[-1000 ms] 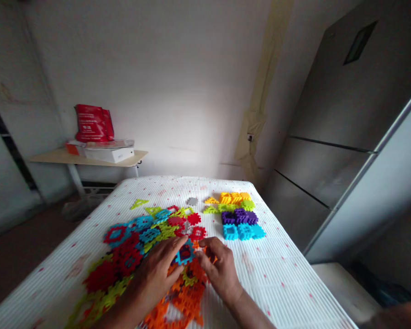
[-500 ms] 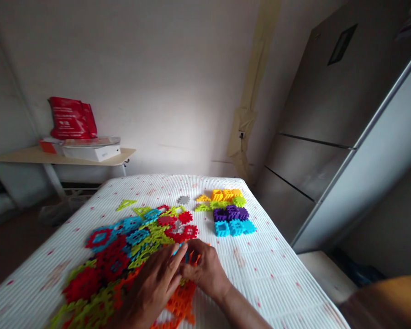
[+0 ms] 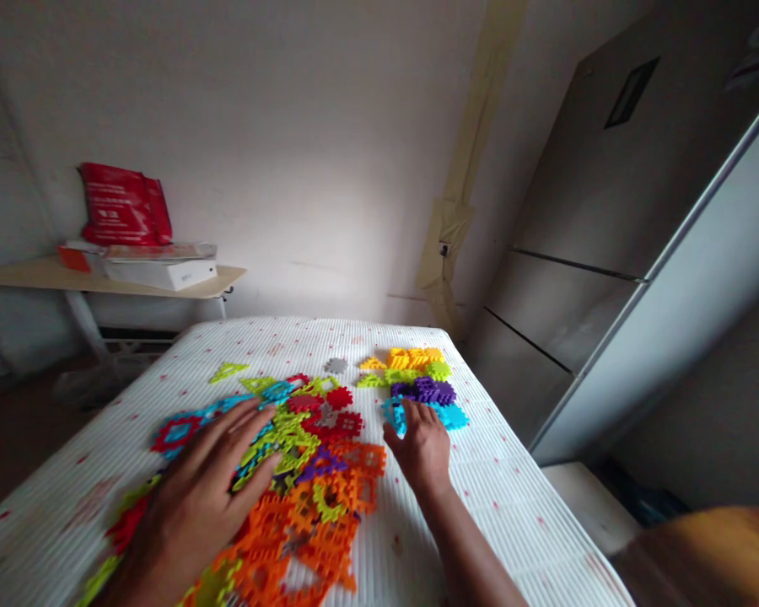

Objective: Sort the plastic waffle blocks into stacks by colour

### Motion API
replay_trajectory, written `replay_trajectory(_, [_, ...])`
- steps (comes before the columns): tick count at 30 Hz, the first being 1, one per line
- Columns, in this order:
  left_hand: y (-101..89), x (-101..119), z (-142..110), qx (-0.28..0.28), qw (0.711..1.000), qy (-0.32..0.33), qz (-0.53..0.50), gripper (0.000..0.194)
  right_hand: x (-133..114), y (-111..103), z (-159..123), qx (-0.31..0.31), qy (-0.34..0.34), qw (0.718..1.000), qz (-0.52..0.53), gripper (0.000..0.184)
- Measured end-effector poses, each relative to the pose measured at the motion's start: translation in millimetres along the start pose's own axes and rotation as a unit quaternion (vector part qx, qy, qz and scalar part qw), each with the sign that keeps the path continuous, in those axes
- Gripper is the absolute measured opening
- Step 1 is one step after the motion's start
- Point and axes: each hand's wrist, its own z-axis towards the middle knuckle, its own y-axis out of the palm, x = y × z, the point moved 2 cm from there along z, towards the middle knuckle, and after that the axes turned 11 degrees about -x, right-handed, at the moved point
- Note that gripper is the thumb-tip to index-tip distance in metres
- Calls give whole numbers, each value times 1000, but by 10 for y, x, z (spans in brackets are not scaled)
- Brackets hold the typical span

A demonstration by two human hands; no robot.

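Observation:
My left hand [image 3: 206, 485] hovers over the left part of a mixed pile of interlocking plastic pieces, fingers spread and holding nothing. Under and beside it lie lime green pieces [image 3: 294, 438] and orange pieces [image 3: 266, 527]. My right hand [image 3: 425, 447] reaches to the near row of sorted stacks, its thumb and fingers closed around a blue piece [image 3: 395, 411] at the left end of the blue row. The fingers partly hide that piece and the stack under it. Another blue stack [image 3: 454, 416] shows just right of the hand.
Beyond the blue row stand purple stacks [image 3: 435, 389], green pieces [image 3: 405, 377] and yellow stacks [image 3: 414, 357]. A grey piece [image 3: 336, 365] and a green triangle [image 3: 228, 371] lie apart on the quilted cover [image 3: 493, 506]. A fridge [image 3: 582, 219] rises on the right.
My hands have parted. The right one has moved forward and right to the blue stacks, while the left has moved left and opened over the pile. The view has shifted slightly.

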Motion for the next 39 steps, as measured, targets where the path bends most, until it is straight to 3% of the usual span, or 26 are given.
replay_trajectory(4, [-240, -430, -22, 1, 983, -185, -6, 33, 179, 72, 73, -23, 63, 992, -108, 24])
replay_trajectory(7, [-199, -689, -152, -17, 960, -278, -8, 31, 193, 137, 81, -37, 79, 987, -134, 19])
replay_trajectory(9, [-131, -797, -218, -37, 952, -303, -7, 32, 194, 176, 81, -40, 83, 986, -141, 17])
replay_trajectory(19, [-62, -782, -196, -12, 966, -254, -50, 21, 197, 232, 77, -30, 73, 986, -149, 15])
replay_trajectory(28, [49, -914, -280, -45, 970, -239, -25, 23, 194, 236, 62, -31, 70, 987, -141, 14])
replay_trajectory(30, [85, -955, -255, -86, 964, -250, -24, 28, 185, 207, 67, -17, 60, 988, -139, 18])
replay_trajectory(33, [169, -1020, -111, -203, 941, -271, -23, 34, 134, 150, 77, 32, 6, 992, -121, 25])
replay_trajectory(36, [300, -1071, 176, -274, 926, -258, -27, 30, 41, 121, 61, 68, -79, 990, -90, 24])
replay_trajectory(39, [528, -1120, 493, -324, 910, -256, -29, 22, -54, 135, 10, 61, -139, 986, -67, 20])
